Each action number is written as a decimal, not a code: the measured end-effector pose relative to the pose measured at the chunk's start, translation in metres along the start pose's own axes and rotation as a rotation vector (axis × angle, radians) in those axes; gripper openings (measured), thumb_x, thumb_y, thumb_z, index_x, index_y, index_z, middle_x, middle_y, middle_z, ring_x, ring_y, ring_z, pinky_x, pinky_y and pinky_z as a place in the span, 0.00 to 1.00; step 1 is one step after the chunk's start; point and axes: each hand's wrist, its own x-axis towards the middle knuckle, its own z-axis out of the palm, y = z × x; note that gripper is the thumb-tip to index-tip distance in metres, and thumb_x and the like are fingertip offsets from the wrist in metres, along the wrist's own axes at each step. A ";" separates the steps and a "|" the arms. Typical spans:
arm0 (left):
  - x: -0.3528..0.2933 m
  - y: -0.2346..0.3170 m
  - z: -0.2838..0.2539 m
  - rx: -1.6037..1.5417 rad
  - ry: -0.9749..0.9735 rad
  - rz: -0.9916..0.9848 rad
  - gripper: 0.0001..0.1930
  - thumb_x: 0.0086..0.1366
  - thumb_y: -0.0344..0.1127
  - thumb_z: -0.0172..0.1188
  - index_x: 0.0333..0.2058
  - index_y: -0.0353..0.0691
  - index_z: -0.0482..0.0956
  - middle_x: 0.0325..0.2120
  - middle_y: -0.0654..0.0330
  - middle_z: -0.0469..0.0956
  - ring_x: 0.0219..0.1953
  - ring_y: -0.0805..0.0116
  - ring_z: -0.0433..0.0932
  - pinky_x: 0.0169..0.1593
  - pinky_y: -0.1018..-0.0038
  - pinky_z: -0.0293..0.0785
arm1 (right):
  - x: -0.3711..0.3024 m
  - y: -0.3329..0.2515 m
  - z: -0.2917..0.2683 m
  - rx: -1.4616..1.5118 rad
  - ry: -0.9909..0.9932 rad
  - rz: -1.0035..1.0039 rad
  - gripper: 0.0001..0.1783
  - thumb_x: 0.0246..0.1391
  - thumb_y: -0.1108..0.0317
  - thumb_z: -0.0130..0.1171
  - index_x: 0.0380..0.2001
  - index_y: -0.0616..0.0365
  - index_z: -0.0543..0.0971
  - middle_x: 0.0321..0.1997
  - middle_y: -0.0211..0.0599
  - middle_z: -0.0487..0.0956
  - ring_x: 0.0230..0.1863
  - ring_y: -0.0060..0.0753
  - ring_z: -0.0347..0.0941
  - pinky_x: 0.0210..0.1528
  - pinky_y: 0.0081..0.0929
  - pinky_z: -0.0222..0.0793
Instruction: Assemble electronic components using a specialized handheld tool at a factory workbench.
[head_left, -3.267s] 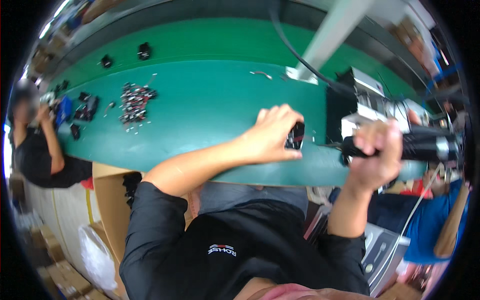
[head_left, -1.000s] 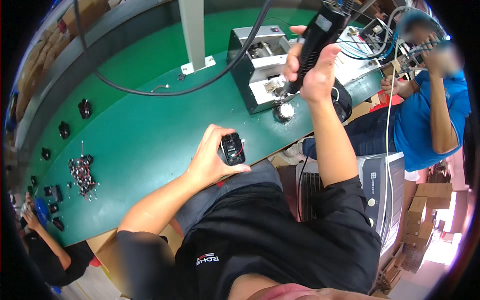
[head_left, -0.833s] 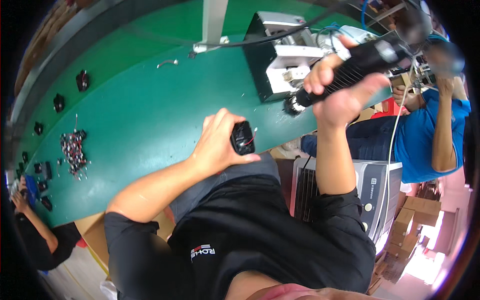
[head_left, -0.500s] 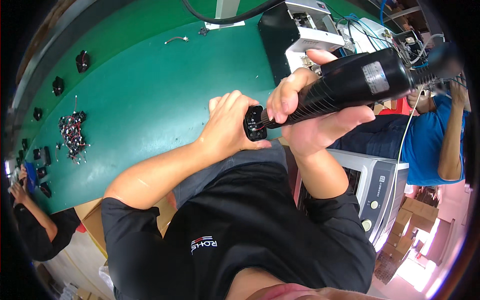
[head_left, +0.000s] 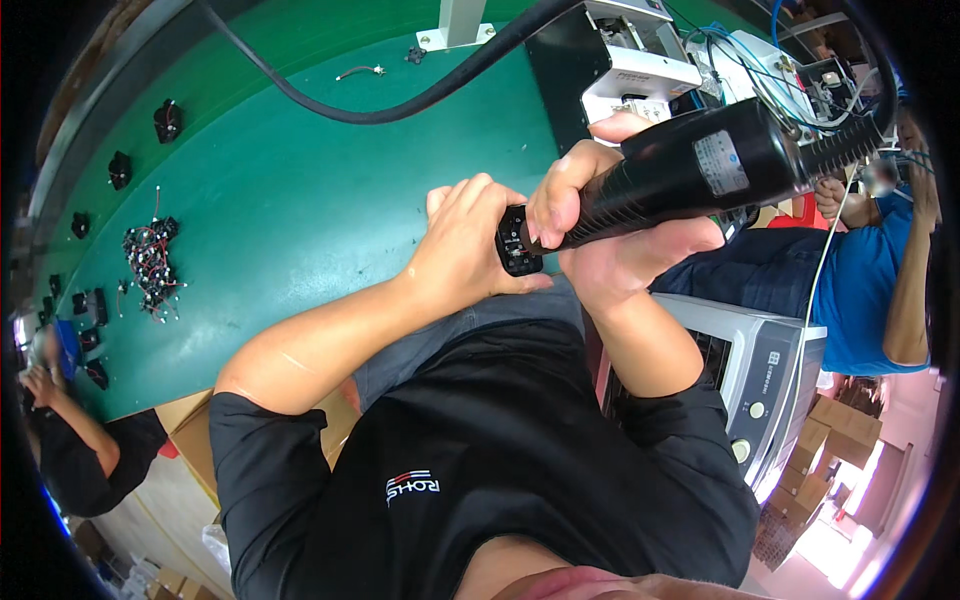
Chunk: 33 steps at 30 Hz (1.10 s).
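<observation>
My left hand grips a small black plastic housing with rounded corners, fingers along its far side and thumb at its near side. Small parts show inside its open face. Around the front of a black electric screwdriver with a ribbed grip and a pale label, my right hand is closed. The tool lies slanted, its tip at the housing; my right fingers hide the tip and whatever it touches. From its rear end runs a thick black cord.
On the green table lie a pile of small wired parts, several black housings at the left, and a short red-wired piece. A machine stands at the far right, a grey appliance nearer. Co-workers sit at left and right.
The screwdriver has shifted slightly left, closer over the housing, and its cord has swung lower across the table. The housing stays in my left hand.
</observation>
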 end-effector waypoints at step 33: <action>0.004 0.004 -0.003 0.025 0.003 0.001 0.41 0.37 0.49 0.82 0.51 0.41 0.74 0.40 0.58 0.71 0.48 0.55 0.70 0.56 0.62 0.59 | 0.082 -0.072 -0.081 -0.401 0.118 -0.405 0.58 0.48 0.14 0.30 0.59 0.59 0.63 0.20 0.32 0.69 0.16 0.27 0.64 0.24 0.30 0.68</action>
